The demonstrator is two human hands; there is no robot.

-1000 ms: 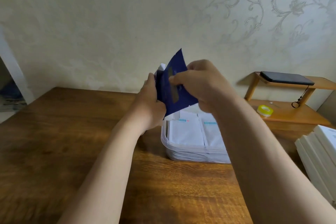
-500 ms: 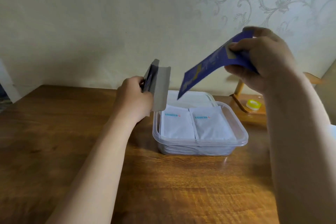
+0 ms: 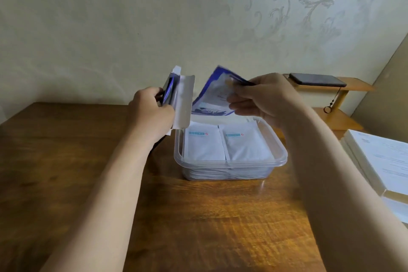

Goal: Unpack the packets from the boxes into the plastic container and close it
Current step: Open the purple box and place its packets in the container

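A clear plastic container (image 3: 231,164) stands open on the wooden table, with white packets (image 3: 203,144) stacked inside in two side-by-side piles. My left hand (image 3: 152,115) grips an opened box (image 3: 183,99) upright just left of the container, its flap folded out and dark blue packets showing inside. My right hand (image 3: 262,97) pinches a blue-and-white packet (image 3: 213,95) by its top edge and holds it tilted above the container's back half. No lid can be made out.
The wooden table (image 3: 66,161) stretches left and toward me. A stack of white boxes (image 3: 382,161) lies at the right edge. Behind it stands a small wooden shelf (image 3: 344,112) with a dark phone (image 3: 318,79) on top. A wall runs along the back.
My right hand pulled the blue packet out of the box, swung it up to the right, then brought it down over the container. My left hand stayed beside the container with the box.
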